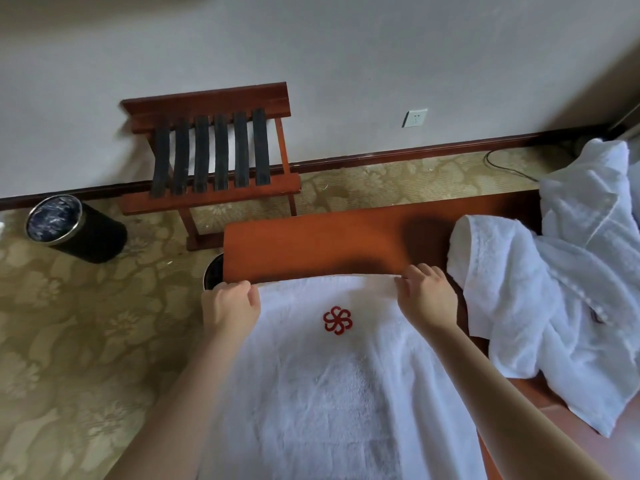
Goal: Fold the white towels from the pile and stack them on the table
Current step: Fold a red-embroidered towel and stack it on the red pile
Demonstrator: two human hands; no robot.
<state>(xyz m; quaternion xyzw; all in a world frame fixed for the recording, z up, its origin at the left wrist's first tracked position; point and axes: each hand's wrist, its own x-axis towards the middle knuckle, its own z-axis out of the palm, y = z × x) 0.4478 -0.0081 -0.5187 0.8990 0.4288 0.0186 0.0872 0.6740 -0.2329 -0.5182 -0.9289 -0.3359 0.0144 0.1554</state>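
- Two hands set apart, one at each far corner of the white towel [332, 375]: left hand [231, 308] curled round the left corner, right hand [427, 299] pinching the right corner with fingers bent over the hem
- White towel lies flat on the table [329, 244], spread from its far hem back toward the person, left side running along the table's left edge
- Red looped emblem [337, 320] on the towel near the far hem, between the hands
- Beyond the towel the table shows a strip of reddish wood with a shadow on it
- Pile of white towels [554, 289] heaped and crumpled over the right end of the table; one rolled fold sits near the right hand, not touching it; the heap hides the table's right end
- Wooden luggage rack [211, 150] with black straps stands against the wall past the table's left end, apart from it
- Wall socket [415, 118] low on the wall; black cable [509, 166] loops on the carpet [69, 341] near the top of the pile
- Carpet is beige and patterned
- Black round bin [74, 228] with a metal rim stands on the carpet far left, well apart from the table; dark crinkled liner inside, anything else in it cannot tell
- Second bin [213, 271], metal rim, just beside the table's left edge, mostly hidden by the tabletop; inside looks dark, contents cannot tell
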